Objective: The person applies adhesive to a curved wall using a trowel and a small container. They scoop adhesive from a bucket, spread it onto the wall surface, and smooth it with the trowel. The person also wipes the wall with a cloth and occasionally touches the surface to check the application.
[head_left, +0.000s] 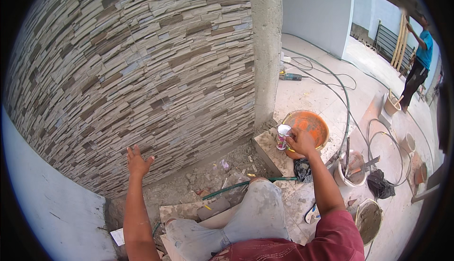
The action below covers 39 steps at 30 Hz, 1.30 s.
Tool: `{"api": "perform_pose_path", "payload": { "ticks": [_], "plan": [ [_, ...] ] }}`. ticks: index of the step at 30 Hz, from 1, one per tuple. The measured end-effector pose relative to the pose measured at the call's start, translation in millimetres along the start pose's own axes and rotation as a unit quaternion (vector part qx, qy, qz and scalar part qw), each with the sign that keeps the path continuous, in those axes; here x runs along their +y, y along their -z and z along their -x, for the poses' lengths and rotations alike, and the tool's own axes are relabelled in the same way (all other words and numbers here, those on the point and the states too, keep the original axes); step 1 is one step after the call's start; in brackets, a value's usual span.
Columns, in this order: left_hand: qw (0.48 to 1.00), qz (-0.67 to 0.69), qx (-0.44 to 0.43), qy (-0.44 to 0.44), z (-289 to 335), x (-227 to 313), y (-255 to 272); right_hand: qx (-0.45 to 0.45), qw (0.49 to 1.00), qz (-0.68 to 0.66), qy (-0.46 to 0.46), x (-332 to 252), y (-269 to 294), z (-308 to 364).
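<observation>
My left hand [139, 161] is stretched toward the lower part of a stone-patterned tiled wall [175, 86], fingers spread; I cannot tell whether it touches the tiles. In my right hand [301, 142] is a small white cup [283, 137] with purple and pink marks on its side. The cup is upright at the left rim of an orange basin [309, 125]. That basin sits at a tiled step [274, 153] by the wall's end, and its inside is smeared with grey residue.
Mortar rubble [213, 170] lies along the wall's foot, crossed by a green hose [227, 191]. On the right are a tool-filled bucket [350, 171], a mortar bucket [369, 218], and a black bag [379, 184]. Beyond are a power tool [290, 76], cables and a standing person [418, 57].
</observation>
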<state>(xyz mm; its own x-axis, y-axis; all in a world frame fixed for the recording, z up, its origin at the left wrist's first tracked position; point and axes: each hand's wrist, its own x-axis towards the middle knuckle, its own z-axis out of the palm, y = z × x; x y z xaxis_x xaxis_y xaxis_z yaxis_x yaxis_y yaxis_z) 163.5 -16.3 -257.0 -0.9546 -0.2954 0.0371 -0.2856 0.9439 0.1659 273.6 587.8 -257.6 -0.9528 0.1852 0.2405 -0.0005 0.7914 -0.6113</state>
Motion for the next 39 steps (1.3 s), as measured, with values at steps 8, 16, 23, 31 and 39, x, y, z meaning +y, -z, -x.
{"api": "perform_pose_path", "payload": {
  "ticks": [8,16,23,31,39],
  "plan": [
    [0.944,0.249,-0.214,0.005,172.7,-16.7,-309.1,0.031,0.998,-0.039,0.037,33.3,-49.1,26.6],
    [0.926,0.321,-0.196,-0.012,180.9,29.2,-327.1,-0.048,0.995,0.016,0.085,45.2,-63.9,35.9],
    [0.903,0.282,-0.322,0.033,185.2,-1.9,-312.4,-0.241,0.927,0.156,0.242,-65.6,-120.1,18.9],
    [0.9,0.348,-0.263,-0.001,175.6,-5.6,-327.4,-0.318,0.77,0.155,0.531,-465.4,-135.0,-39.2],
    [0.928,0.338,-0.158,-0.014,156.9,-19.3,-350.1,-0.117,0.889,0.021,0.443,-691.5,-53.5,-106.5]
  ]
}}
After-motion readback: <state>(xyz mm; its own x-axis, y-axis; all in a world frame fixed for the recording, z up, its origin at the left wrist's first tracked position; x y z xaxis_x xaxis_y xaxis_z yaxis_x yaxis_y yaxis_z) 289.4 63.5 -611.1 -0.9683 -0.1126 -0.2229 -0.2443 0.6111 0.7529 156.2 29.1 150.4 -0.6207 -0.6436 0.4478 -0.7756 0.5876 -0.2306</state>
